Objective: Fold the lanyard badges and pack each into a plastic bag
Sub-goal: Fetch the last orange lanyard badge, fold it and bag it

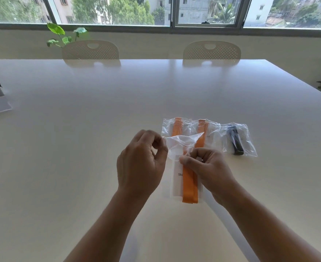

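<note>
Two pinches on plastic bag [182, 143] — left fingers [160, 143] at edge, right fingers [186, 161] lower, orange lanyard [190, 188] beneath.

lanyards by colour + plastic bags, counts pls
Orange fabric lanyards: 3
Black fabric lanyard: 1
Clear plastic bags: 4, of which 3 filled and 1 empty bag pinched by left hand and right hand
Total: 8

Packed bags [235, 138] ahead, bare tabletop [80, 148] leftward
</note>
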`<state>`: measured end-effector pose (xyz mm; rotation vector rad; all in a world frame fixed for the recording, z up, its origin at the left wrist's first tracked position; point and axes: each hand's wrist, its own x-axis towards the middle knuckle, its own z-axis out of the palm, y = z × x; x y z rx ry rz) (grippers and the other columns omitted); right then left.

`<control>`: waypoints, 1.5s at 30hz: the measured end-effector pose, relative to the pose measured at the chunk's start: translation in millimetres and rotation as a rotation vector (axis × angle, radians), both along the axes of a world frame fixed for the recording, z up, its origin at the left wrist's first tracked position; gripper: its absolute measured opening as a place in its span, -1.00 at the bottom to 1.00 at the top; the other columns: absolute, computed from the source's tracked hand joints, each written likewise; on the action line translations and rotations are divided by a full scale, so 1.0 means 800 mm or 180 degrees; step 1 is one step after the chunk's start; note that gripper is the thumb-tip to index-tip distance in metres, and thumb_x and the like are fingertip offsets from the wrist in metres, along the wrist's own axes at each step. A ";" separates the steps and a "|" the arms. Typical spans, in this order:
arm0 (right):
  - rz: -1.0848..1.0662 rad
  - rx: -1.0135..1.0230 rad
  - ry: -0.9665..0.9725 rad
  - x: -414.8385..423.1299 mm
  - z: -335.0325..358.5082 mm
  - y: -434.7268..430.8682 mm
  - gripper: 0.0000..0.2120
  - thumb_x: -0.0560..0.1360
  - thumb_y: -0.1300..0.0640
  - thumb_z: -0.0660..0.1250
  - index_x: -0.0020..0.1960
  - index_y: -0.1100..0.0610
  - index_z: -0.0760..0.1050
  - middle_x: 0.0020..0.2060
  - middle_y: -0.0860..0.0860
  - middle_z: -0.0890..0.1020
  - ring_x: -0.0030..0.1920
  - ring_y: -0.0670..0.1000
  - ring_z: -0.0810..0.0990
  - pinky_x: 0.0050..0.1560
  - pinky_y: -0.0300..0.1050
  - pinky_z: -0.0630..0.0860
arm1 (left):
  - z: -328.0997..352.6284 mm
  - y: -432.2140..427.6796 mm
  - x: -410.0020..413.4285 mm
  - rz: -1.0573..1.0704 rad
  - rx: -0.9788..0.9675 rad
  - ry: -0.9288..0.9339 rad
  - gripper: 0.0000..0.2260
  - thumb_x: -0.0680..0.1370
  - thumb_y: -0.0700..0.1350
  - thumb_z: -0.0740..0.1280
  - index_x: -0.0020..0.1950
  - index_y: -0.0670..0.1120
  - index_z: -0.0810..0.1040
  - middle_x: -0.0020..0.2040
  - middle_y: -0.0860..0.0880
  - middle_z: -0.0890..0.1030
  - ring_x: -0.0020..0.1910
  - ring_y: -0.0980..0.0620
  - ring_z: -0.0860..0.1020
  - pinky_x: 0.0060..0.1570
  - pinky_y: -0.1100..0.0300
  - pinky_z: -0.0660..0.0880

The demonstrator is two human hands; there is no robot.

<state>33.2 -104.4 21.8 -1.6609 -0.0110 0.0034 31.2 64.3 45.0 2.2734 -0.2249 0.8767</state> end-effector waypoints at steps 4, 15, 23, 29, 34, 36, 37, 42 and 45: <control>0.0092 0.0073 0.0120 -0.002 -0.001 0.002 -0.90 0.44 0.09 0.49 -0.26 0.00 0.67 -0.27 -0.15 0.70 -0.22 -0.17 0.68 -0.35 -0.40 0.53 | 0.001 0.001 0.000 -0.0241 0.0291 -0.0071 -0.91 0.56 -0.13 0.38 -0.13 -0.07 0.52 -0.20 0.08 0.56 -0.39 0.12 0.52 -0.46 0.17 0.52; 0.0113 0.0182 0.0032 -0.001 0.001 -0.002 -0.74 0.36 -0.08 0.46 -0.19 0.13 0.64 -0.21 -0.06 0.70 -0.17 -0.09 0.69 -0.26 -0.32 0.56 | 0.001 0.025 0.008 -0.1204 0.1032 0.0449 -0.86 0.53 -0.02 0.40 0.06 0.04 0.68 0.14 0.12 0.55 -0.01 0.15 0.58 -0.21 0.24 0.56; 0.0089 0.0487 0.0176 0.002 0.001 -0.009 -0.73 0.32 -0.08 0.45 -0.10 0.08 0.68 -0.18 -0.07 0.73 -0.13 -0.08 0.71 -0.27 -0.28 0.59 | 0.004 0.031 0.012 -0.1295 0.0996 0.0271 -0.88 0.56 -0.01 0.41 0.04 0.00 0.67 0.11 0.12 0.61 0.00 0.12 0.60 -0.14 0.09 0.60; -0.0186 0.0882 0.0116 0.013 0.010 -0.022 -0.83 0.41 0.07 0.47 -0.06 0.12 0.71 -0.04 0.11 0.73 -0.04 0.09 0.71 -0.07 0.00 0.64 | 0.006 0.031 0.014 -0.1011 0.0531 0.0077 -0.93 0.59 -0.12 0.33 -0.01 -0.05 0.61 0.02 0.13 0.63 -0.07 0.06 0.61 -0.19 0.07 0.57; -0.0874 0.1018 -0.0547 0.019 0.025 -0.044 -0.69 0.48 0.44 0.34 -0.08 0.07 0.72 -0.08 0.09 0.71 -0.11 0.04 0.66 -0.04 -0.01 0.64 | 0.006 0.031 0.014 -0.1125 0.0063 0.0263 -0.95 0.48 -0.14 0.36 -0.18 -0.01 0.57 -0.15 0.11 0.61 -0.19 0.04 0.58 -0.23 0.06 0.53; -0.1006 0.1125 -0.0785 0.019 0.032 -0.051 -0.69 0.48 0.44 0.35 -0.07 0.08 0.72 -0.02 0.12 0.68 -0.06 0.04 0.66 -0.02 0.00 0.63 | 0.008 0.030 0.013 -0.1180 -0.0046 0.0281 -0.94 0.44 -0.14 0.36 -0.23 0.00 0.55 -0.20 0.09 0.60 -0.21 0.02 0.58 -0.25 0.07 0.53; -0.1051 0.1190 -0.0890 0.019 0.036 -0.054 -0.70 0.48 0.44 0.35 -0.07 0.08 0.71 0.03 0.14 0.66 -0.03 0.05 0.66 0.00 0.01 0.63 | 0.008 0.030 0.013 -0.1219 -0.0095 0.0282 -0.93 0.43 -0.14 0.36 -0.24 0.00 0.54 -0.21 0.08 0.60 -0.21 0.01 0.58 -0.25 0.08 0.53; -0.1115 0.1390 -0.1303 0.012 0.061 -0.052 -0.74 0.50 0.40 0.35 0.00 0.09 0.68 0.14 0.16 0.63 0.14 0.12 0.64 0.05 0.01 0.62 | 0.014 0.032 0.012 -0.1376 -0.0389 0.0228 -0.94 0.39 -0.18 0.35 -0.27 -0.03 0.52 -0.23 0.04 0.57 -0.23 -0.02 0.56 -0.28 0.13 0.52; -0.1120 0.1224 -0.1563 0.008 0.082 -0.051 -0.77 0.51 0.38 0.36 0.06 0.12 0.65 0.15 0.11 0.65 0.15 0.11 0.65 0.02 -0.05 0.63 | 0.018 0.034 0.011 -0.1437 -0.0470 0.0189 -0.95 0.38 -0.18 0.32 -0.28 -0.06 0.50 -0.26 0.02 0.56 -0.25 -0.01 0.54 -0.28 0.18 0.50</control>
